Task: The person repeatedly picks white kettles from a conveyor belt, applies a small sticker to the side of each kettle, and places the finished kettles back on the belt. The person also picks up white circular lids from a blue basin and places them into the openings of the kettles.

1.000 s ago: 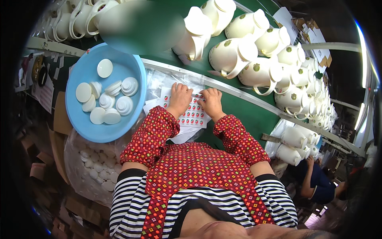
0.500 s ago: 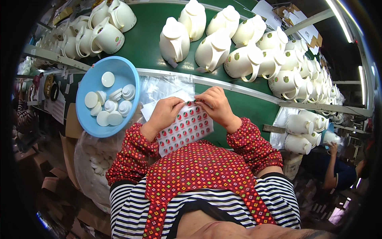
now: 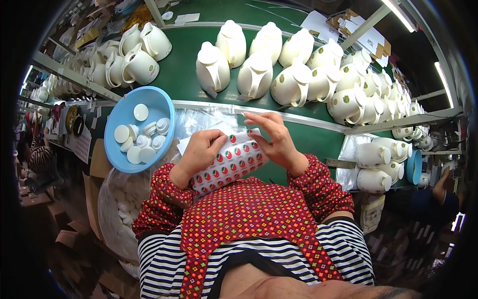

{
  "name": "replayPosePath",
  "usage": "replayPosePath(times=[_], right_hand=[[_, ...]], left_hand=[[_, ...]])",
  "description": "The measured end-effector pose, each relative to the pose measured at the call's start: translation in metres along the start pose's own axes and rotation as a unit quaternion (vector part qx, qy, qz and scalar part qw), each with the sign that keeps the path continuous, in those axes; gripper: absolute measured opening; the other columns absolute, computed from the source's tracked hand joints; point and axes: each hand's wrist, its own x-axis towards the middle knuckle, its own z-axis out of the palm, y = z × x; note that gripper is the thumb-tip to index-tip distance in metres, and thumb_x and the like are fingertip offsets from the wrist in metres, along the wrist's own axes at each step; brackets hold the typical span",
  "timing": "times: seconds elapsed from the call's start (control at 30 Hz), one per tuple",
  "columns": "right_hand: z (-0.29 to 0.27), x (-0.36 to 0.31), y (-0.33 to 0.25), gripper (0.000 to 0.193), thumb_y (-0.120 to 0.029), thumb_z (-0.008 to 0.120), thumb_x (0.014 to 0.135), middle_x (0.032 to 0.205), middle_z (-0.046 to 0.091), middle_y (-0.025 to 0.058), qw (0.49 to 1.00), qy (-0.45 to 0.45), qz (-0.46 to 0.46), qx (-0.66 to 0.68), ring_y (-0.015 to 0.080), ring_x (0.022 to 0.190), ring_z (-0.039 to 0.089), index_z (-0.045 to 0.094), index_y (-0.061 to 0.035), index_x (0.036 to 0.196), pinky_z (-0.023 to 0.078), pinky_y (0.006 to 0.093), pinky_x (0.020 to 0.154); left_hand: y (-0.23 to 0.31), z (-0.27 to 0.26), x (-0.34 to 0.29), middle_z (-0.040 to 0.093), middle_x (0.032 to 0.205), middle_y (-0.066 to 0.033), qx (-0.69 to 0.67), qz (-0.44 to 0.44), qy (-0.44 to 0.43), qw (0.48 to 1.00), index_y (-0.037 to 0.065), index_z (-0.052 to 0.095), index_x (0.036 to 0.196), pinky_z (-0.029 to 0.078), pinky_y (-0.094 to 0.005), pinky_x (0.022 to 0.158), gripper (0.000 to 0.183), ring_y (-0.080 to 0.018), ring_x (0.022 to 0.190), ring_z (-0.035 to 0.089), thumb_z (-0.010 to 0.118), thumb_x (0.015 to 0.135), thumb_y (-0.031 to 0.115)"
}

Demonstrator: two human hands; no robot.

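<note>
My left hand (image 3: 200, 152) grips the left edge of a white sticker sheet (image 3: 230, 164) printed with rows of small red and green stickers. My right hand (image 3: 275, 139) rests on the sheet's upper right corner, fingertips pinching at its top edge. The sheet is held up in front of my chest, above the green conveyor belt (image 3: 184, 70). Cream-white jugs (image 3: 213, 67) with handles stand on the belt just beyond my hands.
A blue bowl (image 3: 124, 112) holding several white round lids sits to my left. A clear bag of white lids (image 3: 122, 199) hangs below it. More jugs (image 3: 371, 154) crowd a lower shelf at right. Another person's hand (image 3: 440, 182) shows at far right.
My hands have lifted the sticker sheet off the belt edge and raised it toward me. The view has shifted so the jugs sit farther up the belt.
</note>
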Motion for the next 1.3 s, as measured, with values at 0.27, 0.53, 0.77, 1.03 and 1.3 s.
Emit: replayPosePath(times=[0.27,0.53,0.77,1.03,1.3], right_hand=[[-0.005,-0.01,0.006,0.06,0.003,0.077,0.078,0.096,0.076,0.0028,0.991,0.045,-0.113,-0.063,0.0235,0.095,0.063,0.062,-0.0038,0.136,0.046,0.04,0.097],[-0.015,-0.002,-0.022,0.081,0.004,0.079,0.076,0.117,0.075,0.0074,0.991,0.094,-0.091,-0.014,0.0247,0.106,0.065,0.045,-0.0065,0.15,0.043,0.0431,0.103],[0.015,0.007,-0.012,0.078,0.012,0.071,0.08,0.146,0.057,0.0128,0.993,-0.023,-0.038,0.111,0.0242,0.105,0.07,0.046,-0.0067,0.152,0.052,0.0403,0.098],[0.03,0.011,-0.004,0.081,0.016,0.074,0.077,0.137,0.059,0.0191,0.993,0.016,-0.03,0.113,0.0197,0.09,0.071,0.045,-0.0029,0.15,0.057,0.0351,0.089],[0.042,0.017,0.008,0.089,0.013,0.08,0.075,0.144,0.057,0.0181,0.991,0.032,0.038,0.123,0.0165,0.089,0.072,0.039,-0.0015,0.153,0.056,0.0341,0.088]], left_hand=[[0.007,0.003,-0.001,0.066,0.068,-0.0123,-0.061,-0.027,-0.012,0.998,-0.004,0.073,0.098,0.048,-0.0312,0.056,0.022,-0.0138,0.057,0.061,0.064,0.098,0.016],[0.017,0.002,0.002,0.069,0.072,-0.0173,0.037,0.013,0.011,0.999,-0.003,0.073,0.096,0.05,-0.0365,0.06,0.021,-0.0241,0.061,0.066,0.064,0.098,0.016],[0.03,0.002,0.008,0.068,0.075,-0.0217,0.029,0.03,0.001,0.999,-0.002,0.072,0.092,0.051,-0.041,0.062,0.021,-0.0327,0.064,0.068,0.064,0.096,0.017],[-0.02,0.0,0.031,0.068,0.076,-0.0205,0.061,0.035,0.036,0.997,0.0,0.072,0.092,0.05,-0.0423,0.062,0.02,-0.0353,0.066,0.066,0.064,0.096,0.018],[-0.201,0.035,0.072,0.071,0.092,-0.0149,0.258,0.044,-0.025,0.965,0.009,0.074,0.091,0.054,-0.0481,0.083,0.024,-0.0381,0.094,0.066,0.061,0.097,0.028]])
